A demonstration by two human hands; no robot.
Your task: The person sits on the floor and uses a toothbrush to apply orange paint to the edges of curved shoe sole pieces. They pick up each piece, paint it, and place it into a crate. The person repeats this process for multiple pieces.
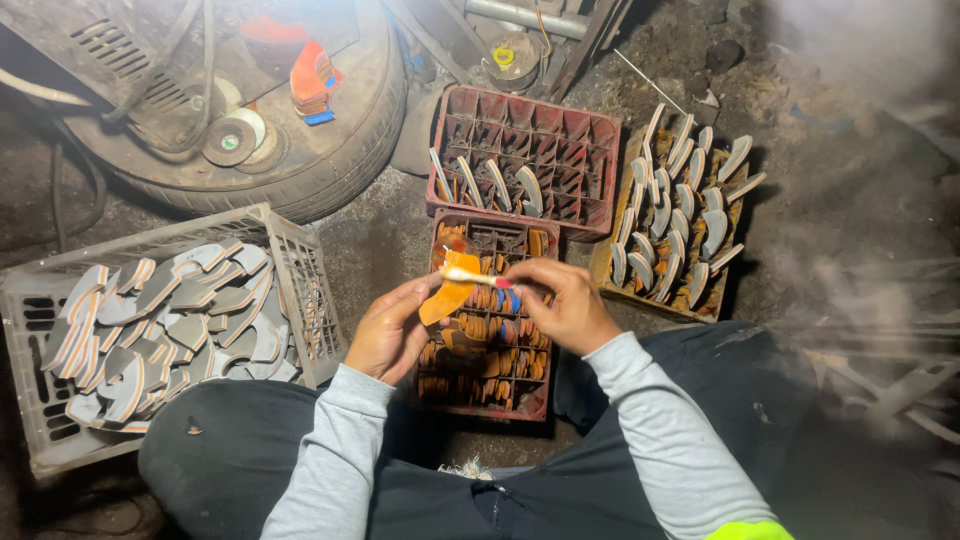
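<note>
Head view, looking down past my knees: my left hand [388,335] is curled shut around the lower end of a curved orange piece [447,297], which rises from my fingers up and to the right, its broad face turned toward me. My right hand [565,305] sits just to the right of it, fingers pinched together on the red end of a small brush [476,278]. The brush lies almost level, its long axis running right to left, and its pale tip reaches across the top of the orange piece, touching it or very nearly so; I cannot tell which. So the piece lies to the left of my brush hand, close in, with both hands held above the red divided crate [520,395] full of more orange pieces between my legs. Beyond it stands a second red crate [590,150] with a few grey pieces, a brown box [604,272] of upright grey pieces to the right, and a grey basket [310,290] heaped with grey pieces on my left.
</note>
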